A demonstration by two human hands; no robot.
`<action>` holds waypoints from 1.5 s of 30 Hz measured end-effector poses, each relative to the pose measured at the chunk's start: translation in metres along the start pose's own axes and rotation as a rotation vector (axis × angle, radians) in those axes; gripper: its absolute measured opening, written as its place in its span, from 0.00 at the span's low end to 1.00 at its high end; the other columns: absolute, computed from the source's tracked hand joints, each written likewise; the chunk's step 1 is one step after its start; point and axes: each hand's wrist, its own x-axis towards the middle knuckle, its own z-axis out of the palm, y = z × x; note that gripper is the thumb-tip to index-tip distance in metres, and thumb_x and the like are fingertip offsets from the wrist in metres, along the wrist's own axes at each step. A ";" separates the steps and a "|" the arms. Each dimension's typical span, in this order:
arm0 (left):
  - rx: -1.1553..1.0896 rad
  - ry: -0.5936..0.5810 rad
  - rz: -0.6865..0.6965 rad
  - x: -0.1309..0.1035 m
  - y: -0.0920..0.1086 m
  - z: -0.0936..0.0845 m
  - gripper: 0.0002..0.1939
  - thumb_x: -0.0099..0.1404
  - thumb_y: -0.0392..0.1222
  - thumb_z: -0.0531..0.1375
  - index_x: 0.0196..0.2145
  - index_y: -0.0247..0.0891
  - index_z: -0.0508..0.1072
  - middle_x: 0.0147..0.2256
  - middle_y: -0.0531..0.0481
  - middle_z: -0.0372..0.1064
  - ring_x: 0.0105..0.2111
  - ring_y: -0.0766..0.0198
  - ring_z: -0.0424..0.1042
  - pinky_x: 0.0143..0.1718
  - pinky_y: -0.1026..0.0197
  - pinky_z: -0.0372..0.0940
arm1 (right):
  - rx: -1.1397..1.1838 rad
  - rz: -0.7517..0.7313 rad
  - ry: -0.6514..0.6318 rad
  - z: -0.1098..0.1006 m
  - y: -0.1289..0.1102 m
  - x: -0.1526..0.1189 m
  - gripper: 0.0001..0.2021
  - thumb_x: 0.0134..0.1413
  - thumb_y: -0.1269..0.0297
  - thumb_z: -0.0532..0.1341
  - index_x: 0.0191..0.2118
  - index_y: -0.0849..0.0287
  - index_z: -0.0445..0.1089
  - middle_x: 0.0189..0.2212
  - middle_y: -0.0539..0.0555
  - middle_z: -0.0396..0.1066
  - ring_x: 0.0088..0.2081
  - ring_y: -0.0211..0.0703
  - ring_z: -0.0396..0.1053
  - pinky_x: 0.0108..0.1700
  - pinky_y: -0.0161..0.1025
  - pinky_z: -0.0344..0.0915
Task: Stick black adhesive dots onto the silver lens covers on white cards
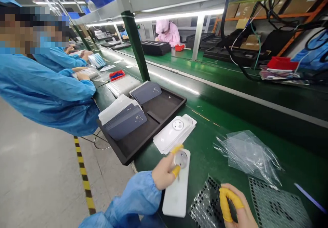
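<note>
A white phone back cover (176, 197) lies at the bench's front edge, its round camera ring near the far end. My left hand (165, 170), with yellow finger cots, grips around that ring, thumb and finger on either side. A crinkled clear sheet with rows of black dots (205, 200) is pinched in my right hand (237, 205), also in yellow finger cots. Part of this sheet is hidden by my fingers. Just beyond my left hand, several white phone back covers (170, 137) are stacked loosely.
A black foam tray (164, 118) holds dark blue phone covers (128, 120) at the left. Clear films (249, 154) lie to the right, near another dotted sheet (280, 204) and a purple strip (310, 198). Co-workers in blue sleeves (46, 88) sit leftward; a person in pink (170, 33) works opposite.
</note>
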 end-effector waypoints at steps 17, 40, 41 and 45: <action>-0.522 -0.074 0.012 -0.037 0.061 0.052 0.12 0.63 0.34 0.59 0.45 0.39 0.74 0.30 0.51 0.75 0.26 0.67 0.73 0.27 0.69 0.69 | -0.149 -0.263 -0.058 -0.064 -0.089 0.038 0.13 0.57 0.73 0.54 0.47 0.62 0.68 0.51 0.64 0.70 0.58 0.53 0.63 0.57 0.56 0.62; 0.043 0.060 0.271 -0.040 0.053 0.052 0.04 0.54 0.32 0.59 0.29 0.38 0.71 0.19 0.53 0.69 0.18 0.65 0.68 0.19 0.65 0.62 | 0.043 -0.176 -0.121 -0.057 -0.093 0.035 0.22 0.54 0.76 0.53 0.57 0.72 0.60 0.61 0.73 0.54 0.63 0.62 0.54 0.55 0.61 0.67; 0.044 0.076 0.266 -0.039 0.051 0.052 0.04 0.53 0.31 0.59 0.28 0.38 0.71 0.19 0.54 0.69 0.17 0.66 0.67 0.19 0.65 0.62 | 0.057 -0.168 -0.134 -0.055 -0.091 0.034 0.23 0.54 0.76 0.53 0.57 0.72 0.60 0.61 0.73 0.54 0.63 0.62 0.53 0.56 0.61 0.67; -0.322 -0.082 0.069 -0.034 0.051 0.058 0.07 0.57 0.32 0.60 0.36 0.37 0.73 0.24 0.51 0.74 0.22 0.64 0.73 0.22 0.66 0.67 | 0.195 -0.074 -0.059 -0.051 -0.081 0.028 0.21 0.58 0.72 0.54 0.58 0.60 0.62 0.60 0.64 0.59 0.60 0.56 0.61 0.53 0.58 0.69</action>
